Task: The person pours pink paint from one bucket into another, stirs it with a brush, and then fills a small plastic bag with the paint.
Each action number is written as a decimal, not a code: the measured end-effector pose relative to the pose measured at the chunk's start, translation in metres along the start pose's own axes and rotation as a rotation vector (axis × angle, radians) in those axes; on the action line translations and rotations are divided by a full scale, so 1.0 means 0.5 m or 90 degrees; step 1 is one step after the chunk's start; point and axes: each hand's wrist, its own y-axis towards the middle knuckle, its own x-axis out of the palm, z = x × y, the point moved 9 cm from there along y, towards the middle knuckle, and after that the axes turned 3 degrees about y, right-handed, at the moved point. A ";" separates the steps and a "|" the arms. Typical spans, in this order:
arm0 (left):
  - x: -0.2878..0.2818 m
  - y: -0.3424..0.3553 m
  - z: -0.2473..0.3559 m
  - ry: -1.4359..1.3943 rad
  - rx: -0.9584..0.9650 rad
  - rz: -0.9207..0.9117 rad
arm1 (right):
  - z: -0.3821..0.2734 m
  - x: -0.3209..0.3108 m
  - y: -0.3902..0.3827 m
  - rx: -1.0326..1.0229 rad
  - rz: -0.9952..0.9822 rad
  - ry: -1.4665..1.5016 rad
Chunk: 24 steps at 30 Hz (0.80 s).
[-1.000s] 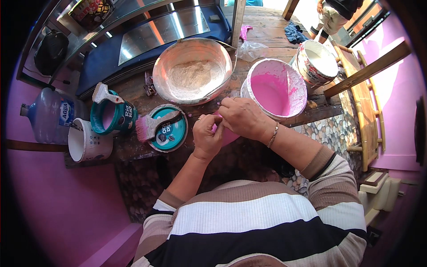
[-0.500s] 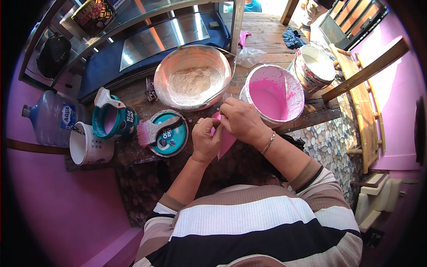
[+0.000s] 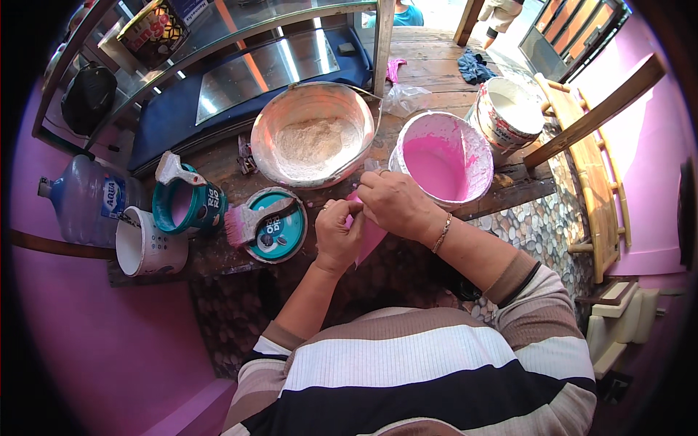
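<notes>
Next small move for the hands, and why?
Perhaps ease the right hand aside slightly, letting the left hand alone pinch the thin, pointed pink item: both hands crowd its upper end, partly hiding the edge, while its lower part shows below them.

One head-worn fisheye, looking down past the wearer's chest.
From above the striped shirt (image 3: 400, 360), the view faces down and forward over the bench (image 3: 522, 186), close enough that left hand (image 3: 338, 236) and right hand (image 3: 398, 207) fall mid-frame by its near edge. The bench's near left corner sits left, below mid-height; its far planks reach toward the top. Straight edges bend toward the dark rim.
</notes>
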 end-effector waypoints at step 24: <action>-0.004 0.002 -0.011 -0.020 -0.053 -0.031 | -0.007 0.000 0.005 0.066 -0.076 0.002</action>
